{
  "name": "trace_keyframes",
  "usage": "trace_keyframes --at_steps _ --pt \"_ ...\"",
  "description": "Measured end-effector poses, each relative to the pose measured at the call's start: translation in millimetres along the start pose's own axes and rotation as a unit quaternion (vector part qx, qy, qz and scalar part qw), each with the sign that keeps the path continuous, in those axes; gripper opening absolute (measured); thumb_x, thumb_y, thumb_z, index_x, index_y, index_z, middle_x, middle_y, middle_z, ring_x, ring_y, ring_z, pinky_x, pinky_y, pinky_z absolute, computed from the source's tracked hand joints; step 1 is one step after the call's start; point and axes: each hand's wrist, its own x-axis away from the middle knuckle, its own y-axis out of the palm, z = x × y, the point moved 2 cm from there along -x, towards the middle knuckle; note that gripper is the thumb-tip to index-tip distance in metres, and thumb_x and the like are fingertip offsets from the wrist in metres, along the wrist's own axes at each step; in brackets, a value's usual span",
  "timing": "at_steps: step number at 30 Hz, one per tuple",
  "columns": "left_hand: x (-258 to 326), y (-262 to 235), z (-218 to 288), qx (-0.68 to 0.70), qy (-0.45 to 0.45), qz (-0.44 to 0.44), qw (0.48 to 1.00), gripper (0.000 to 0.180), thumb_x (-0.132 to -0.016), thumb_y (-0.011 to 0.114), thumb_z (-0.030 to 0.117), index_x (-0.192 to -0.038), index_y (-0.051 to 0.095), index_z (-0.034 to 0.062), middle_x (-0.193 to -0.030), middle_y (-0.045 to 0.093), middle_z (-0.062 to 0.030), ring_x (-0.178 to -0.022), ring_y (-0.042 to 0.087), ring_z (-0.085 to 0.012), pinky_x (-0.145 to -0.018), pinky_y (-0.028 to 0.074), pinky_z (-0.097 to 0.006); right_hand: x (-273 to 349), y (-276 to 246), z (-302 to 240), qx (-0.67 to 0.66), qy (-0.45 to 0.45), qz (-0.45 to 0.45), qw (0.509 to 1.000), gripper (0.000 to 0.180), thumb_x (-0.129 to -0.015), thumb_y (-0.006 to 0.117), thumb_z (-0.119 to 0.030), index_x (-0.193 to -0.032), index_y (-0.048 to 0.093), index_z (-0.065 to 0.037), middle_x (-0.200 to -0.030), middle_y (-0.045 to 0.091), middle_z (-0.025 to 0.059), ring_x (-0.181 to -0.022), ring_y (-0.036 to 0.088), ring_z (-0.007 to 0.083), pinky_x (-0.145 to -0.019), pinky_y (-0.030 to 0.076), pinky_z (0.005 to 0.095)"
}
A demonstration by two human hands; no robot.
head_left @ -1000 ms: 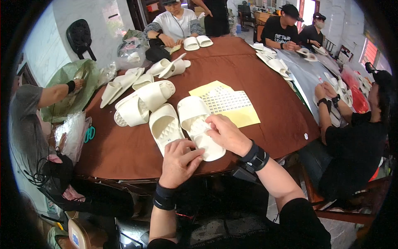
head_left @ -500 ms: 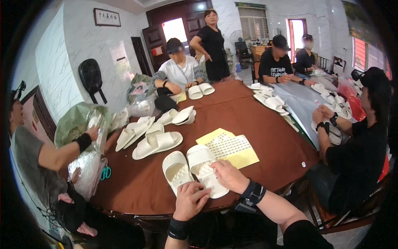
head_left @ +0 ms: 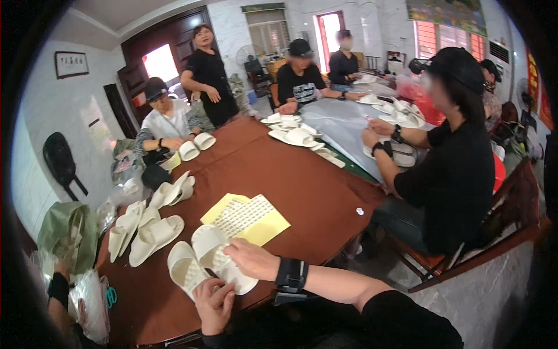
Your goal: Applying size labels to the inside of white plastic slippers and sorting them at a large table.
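Two white slippers lie side by side at the near edge of the table, toes pointing away from me. My right hand (head_left: pixel 253 259) is closed, with its fingertips pinched at the right-hand slipper (head_left: pixel 237 280), beside its strap. Curled fingers of my left hand (head_left: pixel 213 303) rest at the heel end of the left-hand slipper (head_left: pixel 183 263) and cover part of it. Just beyond the slippers is a yellow sheet (head_left: pixel 268 227) of small printed labels, overlapping another yellow sheet.
More white slippers (head_left: pixel 156 238) lie to the left, near teal scissors (head_left: pixel 111 296) and clear plastic bags (head_left: pixel 92 308). Several people sit around the brown-covered table (head_left: pixel 244 166). One person (head_left: pixel 456 168) is close on my right; another stands at the far side.
My view has swung to the right, so the table and slippers appear further left. Both hands stay at the same pair of slippers, and the left fingers look more curled.
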Motion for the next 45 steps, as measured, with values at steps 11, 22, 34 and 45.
trace_keyframes --at_steps 11,22,34,45 --pt "2.0 4.3 1.0 -0.001 0.007 -0.017 1.000 0.013 -0.080 0.068 0.011 -0.091 0.072 0.0071 -0.099 0.061 -0.0095 -0.098 0.055 -0.0289 -0.091 0.038 -0.041 6.3 -2.2 -0.8 0.015 0.005 -0.013 1.000 0.017 -0.078 0.055 0.003 -0.094 0.053 0.001 -0.100 0.054 0.0184 -0.096 0.054 0.0358 -0.082 0.047 0.0435" --pt "3.3 3.5 1.5 0.002 0.001 -0.028 1.000 0.012 -0.083 0.066 0.012 -0.093 0.071 0.0074 -0.101 0.061 -0.0099 -0.100 0.055 -0.0287 -0.092 0.037 -0.041 5.5 -2.5 -3.4 0.038 0.008 -0.024 0.999 0.015 -0.078 0.055 0.002 -0.093 0.057 0.002 -0.102 0.055 0.0192 -0.096 0.056 0.0355 -0.081 0.049 0.0431" --pt "2.8 1.2 2.7 0.007 0.008 -0.018 1.000 0.012 -0.082 0.066 0.011 -0.092 0.071 0.0069 -0.100 0.062 -0.0097 -0.100 0.056 -0.0290 -0.091 0.039 -0.040 6.9 -2.5 -3.7 0.044 -0.002 -0.018 0.999 0.015 -0.079 0.055 -0.001 -0.093 0.058 0.001 -0.103 0.055 0.0178 -0.097 0.055 0.0354 -0.082 0.049 0.0430" --pt "2.8 -0.2 3.0 0.005 -0.001 -0.017 1.000 0.013 -0.081 0.066 0.011 -0.092 0.071 0.0066 -0.100 0.062 -0.0092 -0.100 0.056 -0.0284 -0.091 0.038 -0.040 7.7 1.2 -1.1 0.039 -0.028 -0.002 0.999 0.013 -0.079 0.054 -0.002 -0.091 0.058 0.000 -0.100 0.055 0.0177 -0.094 0.055 0.0349 -0.080 0.048 0.0429"
